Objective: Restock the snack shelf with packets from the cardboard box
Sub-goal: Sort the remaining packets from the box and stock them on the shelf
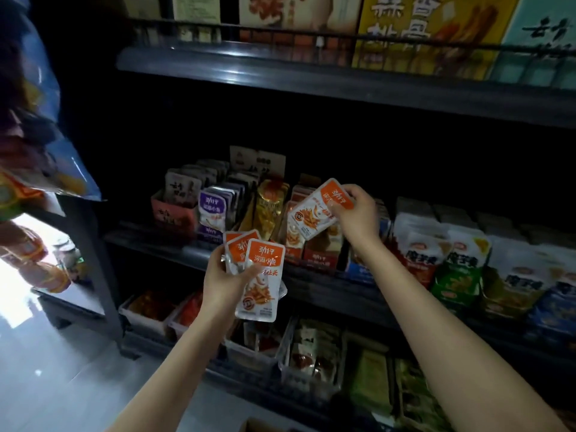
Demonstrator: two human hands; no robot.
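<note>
Packets [260, 275], the orange-and-white kind, at least 3 fanned out in the left hand [223, 283], fingers curled round the bunch, held in front of the middle shelf [149, 238]. Right hand [358, 213] pinches a single packet [314, 212] by its orange end, tilted and upside down, just above the matching row [321, 254]. Purple packs [212, 210] sit further left.

Open gap between packet rows [215, 198] and upper shelf [311, 77].
</note>
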